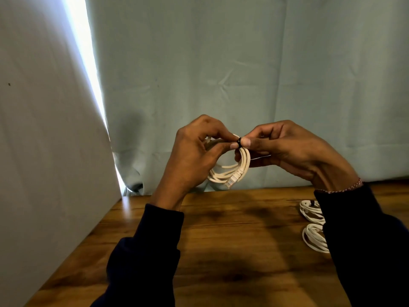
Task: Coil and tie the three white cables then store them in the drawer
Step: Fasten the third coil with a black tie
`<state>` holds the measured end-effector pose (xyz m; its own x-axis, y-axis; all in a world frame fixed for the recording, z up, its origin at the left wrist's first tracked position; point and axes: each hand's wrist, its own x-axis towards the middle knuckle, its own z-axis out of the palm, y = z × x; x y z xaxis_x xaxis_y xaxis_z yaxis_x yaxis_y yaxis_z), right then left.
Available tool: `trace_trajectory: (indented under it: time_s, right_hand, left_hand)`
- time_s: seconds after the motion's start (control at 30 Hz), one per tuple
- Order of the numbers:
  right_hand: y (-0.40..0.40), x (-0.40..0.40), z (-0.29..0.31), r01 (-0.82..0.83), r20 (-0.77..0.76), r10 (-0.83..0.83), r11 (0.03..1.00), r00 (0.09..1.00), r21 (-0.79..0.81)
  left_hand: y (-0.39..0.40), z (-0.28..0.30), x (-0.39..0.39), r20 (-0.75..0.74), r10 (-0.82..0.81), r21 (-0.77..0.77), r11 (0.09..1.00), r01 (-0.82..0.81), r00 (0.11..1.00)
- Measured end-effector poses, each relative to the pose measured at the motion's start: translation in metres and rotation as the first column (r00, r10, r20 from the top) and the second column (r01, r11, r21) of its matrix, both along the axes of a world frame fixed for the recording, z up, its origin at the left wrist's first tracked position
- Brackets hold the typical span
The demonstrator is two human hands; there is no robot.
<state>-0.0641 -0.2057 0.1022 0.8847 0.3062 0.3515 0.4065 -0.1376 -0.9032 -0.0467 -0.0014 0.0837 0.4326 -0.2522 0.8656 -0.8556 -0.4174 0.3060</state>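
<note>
I hold a coiled white cable (230,171) in the air above the wooden table (232,229). A clear plug hangs at the coil's bottom. My left hand (194,151) and my right hand (287,149) both pinch the top of the coil, where a black tie (239,142) wraps the strands. Two more coiled white cables lie on the table at the right: the far coil (309,210) shows a dark tie, and the near coil (314,238) is partly hidden by my right sleeve. No drawer is in view.
A pale green curtain (243,74) hangs behind the table. A white panel (44,140) stands at the left, with bright light in the gap between them. The table's left edge runs along the panel.
</note>
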Motion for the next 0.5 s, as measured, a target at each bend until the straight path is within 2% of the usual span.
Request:
trace_trajectory:
  time_s: [0.13, 0.27, 0.5]
  right_hand:
    - [0.002, 0.002, -0.001, -0.005, 0.005, 0.005, 1.0, 1.0, 0.015]
    - [0.004, -0.001, -0.002, -0.026, 0.035, 0.025, 0.999, 0.999, 0.027]
    - [0.019, 0.0, -0.005, 0.153, 0.152, -0.16, 0.986, 0.975, 0.06]
  left_hand:
    - [-0.005, 0.002, -0.005, -0.019, 0.087, -0.017, 0.996, -0.088, 0.996]
    - [-0.008, 0.002, -0.006, -0.024, 0.115, -0.132, 0.984, -0.117, 0.993]
    - [-0.005, 0.005, -0.006, -0.133, 0.307, -0.058, 0.947, -0.316, 0.942]
